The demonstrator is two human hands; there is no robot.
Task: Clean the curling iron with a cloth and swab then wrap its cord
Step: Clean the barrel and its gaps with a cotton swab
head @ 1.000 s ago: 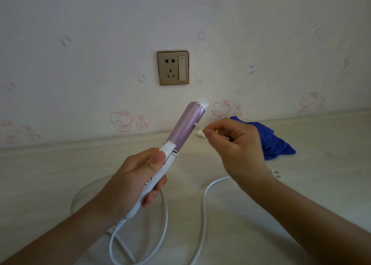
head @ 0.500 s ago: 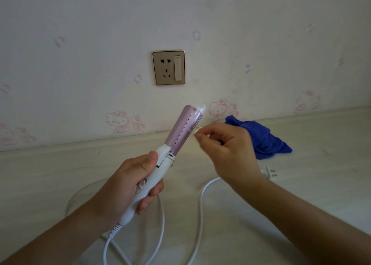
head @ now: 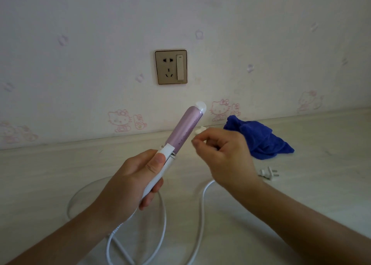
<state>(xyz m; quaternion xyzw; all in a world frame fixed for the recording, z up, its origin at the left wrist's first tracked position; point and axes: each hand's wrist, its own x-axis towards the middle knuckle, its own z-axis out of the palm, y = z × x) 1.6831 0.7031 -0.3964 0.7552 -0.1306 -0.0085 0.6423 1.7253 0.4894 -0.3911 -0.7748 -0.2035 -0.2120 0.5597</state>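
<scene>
The pale table (head: 321, 184) runs along the wall, with a white cord (head: 201, 208) looped across it and its plug (head: 268, 173) lying free. A crumpled blue cloth (head: 261, 140) sits near the back edge. The left hand (head: 128, 180) is wrapped around the curling iron (head: 180, 132), tilting its purple barrel up towards the wall. Just beside the barrel, the right hand (head: 224, 156) pinches a small white swab (head: 200, 129) in curled fingers.
</scene>
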